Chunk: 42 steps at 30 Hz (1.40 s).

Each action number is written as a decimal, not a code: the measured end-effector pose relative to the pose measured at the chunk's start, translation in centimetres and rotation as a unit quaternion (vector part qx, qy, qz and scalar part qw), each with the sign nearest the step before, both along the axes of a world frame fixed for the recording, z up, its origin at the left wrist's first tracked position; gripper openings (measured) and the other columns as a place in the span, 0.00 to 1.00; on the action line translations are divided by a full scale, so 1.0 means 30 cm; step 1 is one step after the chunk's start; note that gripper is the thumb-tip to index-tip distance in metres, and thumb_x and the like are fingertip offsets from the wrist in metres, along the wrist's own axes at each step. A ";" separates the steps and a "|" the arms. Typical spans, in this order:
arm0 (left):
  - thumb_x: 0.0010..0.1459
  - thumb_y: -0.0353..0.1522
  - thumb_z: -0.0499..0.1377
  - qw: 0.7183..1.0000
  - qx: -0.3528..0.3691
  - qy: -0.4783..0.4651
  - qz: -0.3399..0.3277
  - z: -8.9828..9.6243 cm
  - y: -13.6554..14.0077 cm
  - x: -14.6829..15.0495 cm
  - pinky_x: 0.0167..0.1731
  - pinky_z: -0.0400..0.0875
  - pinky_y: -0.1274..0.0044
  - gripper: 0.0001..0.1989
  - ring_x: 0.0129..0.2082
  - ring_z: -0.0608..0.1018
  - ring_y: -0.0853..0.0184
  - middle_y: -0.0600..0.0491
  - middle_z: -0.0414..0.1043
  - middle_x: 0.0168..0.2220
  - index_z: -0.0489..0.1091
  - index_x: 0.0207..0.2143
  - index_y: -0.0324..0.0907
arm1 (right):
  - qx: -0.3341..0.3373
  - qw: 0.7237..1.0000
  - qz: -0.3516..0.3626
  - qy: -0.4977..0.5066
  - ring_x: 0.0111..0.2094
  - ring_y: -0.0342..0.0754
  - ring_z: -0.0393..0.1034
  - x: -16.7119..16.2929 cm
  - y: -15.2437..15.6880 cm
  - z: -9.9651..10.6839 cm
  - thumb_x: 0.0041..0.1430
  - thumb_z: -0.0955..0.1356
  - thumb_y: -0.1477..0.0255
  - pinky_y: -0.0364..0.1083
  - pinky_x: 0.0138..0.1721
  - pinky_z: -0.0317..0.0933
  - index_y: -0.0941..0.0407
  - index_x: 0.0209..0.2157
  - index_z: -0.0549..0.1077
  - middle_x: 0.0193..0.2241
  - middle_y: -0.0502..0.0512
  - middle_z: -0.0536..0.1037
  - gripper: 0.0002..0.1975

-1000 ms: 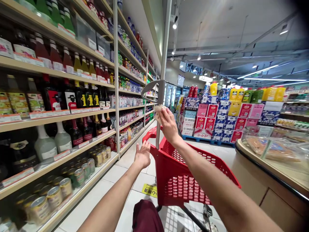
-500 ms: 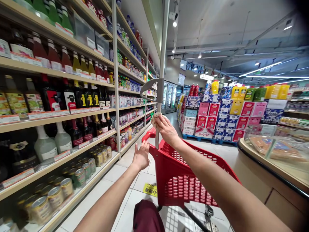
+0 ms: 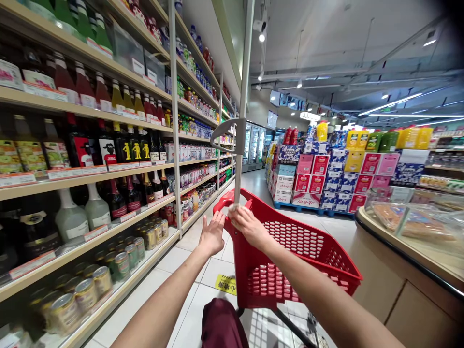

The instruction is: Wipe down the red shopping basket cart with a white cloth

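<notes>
A red plastic shopping cart with a perforated basket stands in front of me. From its rear edge rises a grey metal pole with a grey hook-shaped grip on it. My left hand holds the cart's rear rim, thumb raised, fingers laid over the red edge. Just to its right, my right hand is closed on a pale cloth, pressed against the base of the pole where it meets the cart. Most of the cloth is hidden under my fingers.
Shelves of bottles and cans line the left side. Stacked drink cartons stand beyond the cart. At right is a rounded counter with packaged food. A yellow floor sticker lies on the tiles, above my knee.
My right hand has slid down the pole with the cloth, from below the grey grip to the pole's base. The left hand has stayed on the cart's rim.
</notes>
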<state>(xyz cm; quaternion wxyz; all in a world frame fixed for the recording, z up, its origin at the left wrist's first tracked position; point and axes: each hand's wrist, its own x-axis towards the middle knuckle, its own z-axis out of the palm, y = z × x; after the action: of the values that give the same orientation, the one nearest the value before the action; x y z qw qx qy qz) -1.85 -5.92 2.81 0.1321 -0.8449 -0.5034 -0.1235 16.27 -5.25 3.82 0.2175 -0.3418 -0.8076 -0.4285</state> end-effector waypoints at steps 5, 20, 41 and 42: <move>0.45 0.29 0.52 1.000 -0.003 0.004 0.008 0.003 0.002 0.003 0.57 0.31 0.56 0.38 0.62 0.42 0.61 0.47 0.40 0.63 0.43 0.59 0.38 | 0.003 1.000 -0.007 0.015 0.61 0.54 0.42 0.008 0.024 0.085 0.55 0.59 0.80 0.56 0.58 0.46 0.59 0.55 0.60 0.58 0.58 0.56 0.24; 0.43 0.29 0.51 1.000 -0.013 0.005 0.018 0.010 -0.013 0.011 0.57 0.32 0.56 0.40 0.62 0.40 0.59 0.45 0.39 0.63 0.42 0.60 0.35 | 0.020 0.996 -0.016 0.087 0.62 0.54 0.32 0.028 0.055 0.299 0.54 0.57 0.82 0.58 0.60 0.36 0.64 0.57 0.56 0.60 0.62 0.52 0.27; 0.43 0.28 0.50 1.000 -0.001 -0.026 0.013 -0.017 -0.003 -0.006 0.57 0.31 0.56 0.40 0.62 0.38 0.60 0.46 0.37 0.63 0.41 0.60 0.35 | -0.069 0.991 -0.019 0.116 0.58 0.51 0.51 -0.020 -0.091 -0.436 0.58 0.60 0.78 0.56 0.55 0.53 0.56 0.51 0.65 0.53 0.57 0.65 0.19; 0.43 0.28 0.50 1.000 0.000 -0.026 0.016 -0.019 -0.003 -0.005 0.57 0.31 0.56 0.40 0.62 0.38 0.60 0.46 0.37 0.63 0.41 0.60 0.35 | -0.082 0.990 -0.021 0.110 0.57 0.51 0.53 -0.021 -0.102 -0.479 0.57 0.60 0.78 0.55 0.54 0.54 0.56 0.51 0.65 0.52 0.57 0.66 0.19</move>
<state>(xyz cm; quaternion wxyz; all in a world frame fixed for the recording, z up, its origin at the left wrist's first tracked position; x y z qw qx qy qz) -2.01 -6.01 2.25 0.1206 -0.8331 -0.5204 -0.1435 15.63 -8.33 -10.54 0.2672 -0.4209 -0.8035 -0.3254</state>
